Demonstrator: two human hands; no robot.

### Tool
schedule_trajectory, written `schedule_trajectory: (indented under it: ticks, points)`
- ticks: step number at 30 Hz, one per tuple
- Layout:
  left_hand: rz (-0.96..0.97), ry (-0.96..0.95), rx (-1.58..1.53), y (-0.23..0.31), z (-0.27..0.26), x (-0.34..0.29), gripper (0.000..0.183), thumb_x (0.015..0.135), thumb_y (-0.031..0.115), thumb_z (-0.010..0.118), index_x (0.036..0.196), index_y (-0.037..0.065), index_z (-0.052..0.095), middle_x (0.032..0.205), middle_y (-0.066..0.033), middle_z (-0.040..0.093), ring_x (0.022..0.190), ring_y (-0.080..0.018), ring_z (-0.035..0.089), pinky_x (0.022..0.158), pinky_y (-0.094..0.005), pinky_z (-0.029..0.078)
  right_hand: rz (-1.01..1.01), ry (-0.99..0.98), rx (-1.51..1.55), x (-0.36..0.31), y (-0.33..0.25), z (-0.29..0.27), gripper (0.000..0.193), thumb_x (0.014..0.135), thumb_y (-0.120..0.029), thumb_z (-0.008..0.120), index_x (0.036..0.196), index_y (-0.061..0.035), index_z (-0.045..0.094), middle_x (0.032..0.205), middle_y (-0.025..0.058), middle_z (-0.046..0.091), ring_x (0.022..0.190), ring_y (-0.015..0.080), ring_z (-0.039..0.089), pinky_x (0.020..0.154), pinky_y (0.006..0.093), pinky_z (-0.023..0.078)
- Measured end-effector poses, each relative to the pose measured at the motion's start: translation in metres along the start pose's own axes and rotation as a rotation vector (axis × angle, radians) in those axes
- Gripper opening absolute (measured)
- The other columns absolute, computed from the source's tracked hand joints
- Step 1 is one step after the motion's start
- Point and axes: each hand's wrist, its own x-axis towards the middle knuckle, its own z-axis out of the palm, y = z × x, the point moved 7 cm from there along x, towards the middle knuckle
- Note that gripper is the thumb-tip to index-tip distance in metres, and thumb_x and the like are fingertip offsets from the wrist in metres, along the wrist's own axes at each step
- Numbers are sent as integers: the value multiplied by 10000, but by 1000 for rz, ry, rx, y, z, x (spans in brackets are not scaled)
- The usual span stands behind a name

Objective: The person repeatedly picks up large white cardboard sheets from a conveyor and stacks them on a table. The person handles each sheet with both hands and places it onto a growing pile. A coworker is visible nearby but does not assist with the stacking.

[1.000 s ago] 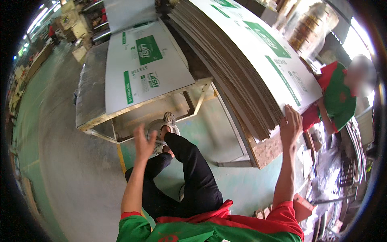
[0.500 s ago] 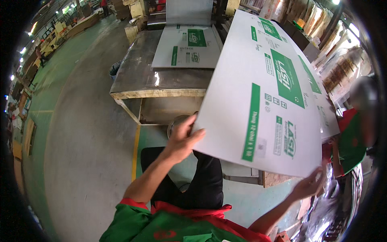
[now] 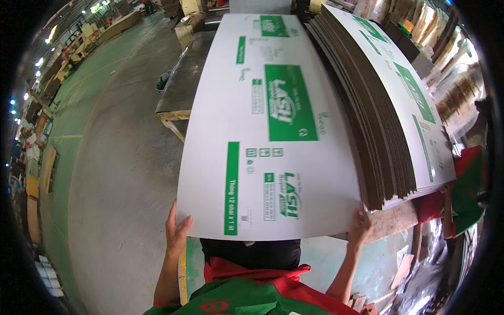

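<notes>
A large white cardboard sheet with green printed panels (image 3: 220, 115) spans the middle of the view in front of me. Its near left corner is in my left hand (image 3: 177, 231), thumb on top and fingers along the edge. My right hand (image 3: 359, 227) grips the near right corner, its fingers partly hidden by the board. Just right of the sheet stands a tall stack of the same printed cardboard sheets (image 3: 375, 121), brown edges facing me. A metal-topped table (image 3: 184, 79) is partly covered by the held sheet.
Beside the stack at right is a co-worker in a green and red shirt (image 3: 469, 184). A wooden support (image 3: 391, 223) lies under the stack. Plastic-wrapped material (image 3: 430, 268) sits at lower right. A bin (image 3: 163, 81) stands left of the table, along the grey floor (image 3: 121, 184).
The held sheet has swung left, away from the stack, and now lies squarely before me. My left hand moved left and down; my right hand moved left with its corner.
</notes>
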Motion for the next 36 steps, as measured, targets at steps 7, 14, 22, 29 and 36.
schedule_trajectory:
  ticks: [7,14,22,29,36]
  points:
    - [-82,-162,489,-5,-38,-32,1132,596,208,938,1493,48,268,1313,-178,608,1234,-303,590,1010,-428,492,20,-182,-87,-35,37,59,352,937,-175,668,1228,22,678,720,41,590,701,63,480,626,249,438]
    - [-346,-292,568,-16,-55,-67,1322,505,253,993,1517,64,163,1286,-147,646,1208,-340,619,995,-429,511,66,-220,-107,-86,49,5,319,950,-138,662,1241,-8,680,725,12,582,697,54,477,611,252,435]
    - [-370,-341,593,-23,-47,-80,1308,510,305,998,1523,81,201,1261,-130,669,1174,-311,647,966,-401,531,281,-176,-219,-127,67,-32,355,1002,-169,585,1259,70,638,1117,185,723,1020,175,656,924,321,503]
    - [-91,-373,664,-30,11,56,1251,517,229,996,1513,106,250,1267,-140,665,1186,-320,635,1012,-405,506,122,-163,-235,-6,66,72,337,1006,-184,581,1269,13,659,929,122,704,803,133,601,738,286,495]
    - [-83,-293,558,-75,36,118,1158,517,347,994,1447,100,350,1250,-125,674,1161,-299,643,1027,-409,493,87,-209,-34,41,83,126,372,956,-158,651,1301,-19,642,930,173,707,786,132,643,667,310,527]
